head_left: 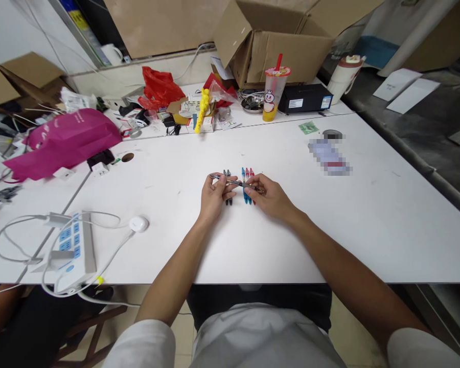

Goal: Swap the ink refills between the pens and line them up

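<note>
A dark pen (235, 182) with a clear, shiny barrel slants between my two hands above the white table (268, 245). My left hand (215, 194) pinches it near one end, thumb on top. The other end is in the closed fingers of my right hand (267, 194). Under and between the hands lie more pens side by side: black pens (230, 201) by the left fingers, then blue pens (246, 197) and red pens (251, 171) beside the right fingertips. My hands partly cover both groups.
A power strip (76, 250) with white cables lies at left, near a magenta bag (69, 135). Along the back stand a drink cup (273, 94), a black box (304, 99), a tumbler (343, 79) and a cardboard box (287, 56). A blurred packet (329, 157) lies at right.
</note>
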Motion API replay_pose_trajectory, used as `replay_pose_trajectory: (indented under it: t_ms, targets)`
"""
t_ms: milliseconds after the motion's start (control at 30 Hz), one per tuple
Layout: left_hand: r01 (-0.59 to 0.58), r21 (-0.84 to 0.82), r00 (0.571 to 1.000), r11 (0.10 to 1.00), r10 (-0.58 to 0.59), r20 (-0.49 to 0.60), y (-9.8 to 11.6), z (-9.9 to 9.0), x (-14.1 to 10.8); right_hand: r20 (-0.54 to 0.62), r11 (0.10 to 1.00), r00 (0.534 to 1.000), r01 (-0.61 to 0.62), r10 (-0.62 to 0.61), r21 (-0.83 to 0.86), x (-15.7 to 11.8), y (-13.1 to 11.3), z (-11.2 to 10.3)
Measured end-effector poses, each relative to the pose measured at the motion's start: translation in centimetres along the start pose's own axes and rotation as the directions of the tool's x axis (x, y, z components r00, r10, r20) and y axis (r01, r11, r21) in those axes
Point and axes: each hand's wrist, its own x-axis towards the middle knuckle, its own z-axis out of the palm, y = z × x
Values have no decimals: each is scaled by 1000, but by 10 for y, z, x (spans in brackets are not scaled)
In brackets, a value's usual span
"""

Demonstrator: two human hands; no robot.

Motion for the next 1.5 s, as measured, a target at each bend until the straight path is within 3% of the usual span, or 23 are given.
replay_pose_trajectory:
  t_ms: [300, 633, 800, 1000, 1233, 1333, 1500]
  targets:
    - [-13, 27, 1000, 1000, 13, 18, 1, 1, -1, 79, 996, 996, -35, 41, -82, -2, 1, 1]
    - [-24, 34, 999, 999, 23, 33, 4, 2, -3, 69, 999, 997, -27, 29, -24, -3, -2, 4]
    - [-68, 35, 995, 997, 65, 74, 4, 1, -4, 159, 994, 982, -106, 103, 10, -4, -2, 5]
    - [-81, 57, 993, 995, 75, 95, 2, -1, -1, 150, 996, 987, -66, 56, 66, -4, -7, 7]
    - [-133, 134, 988, 982, 120, 102, -3, -5, 1, 252, 994, 964, -99, 82, 55, -7, -5, 9]
    - [-134, 129, 990, 983, 129, 49, -4, -6, 2, 214, 996, 975, -73, 60, 54, -7, -5, 10]
    - [-160, 113, 987, 981, 161, 6, -2, -9, 3, 13, 980, 1000, -4, 1, 199, -4, -5, 8]
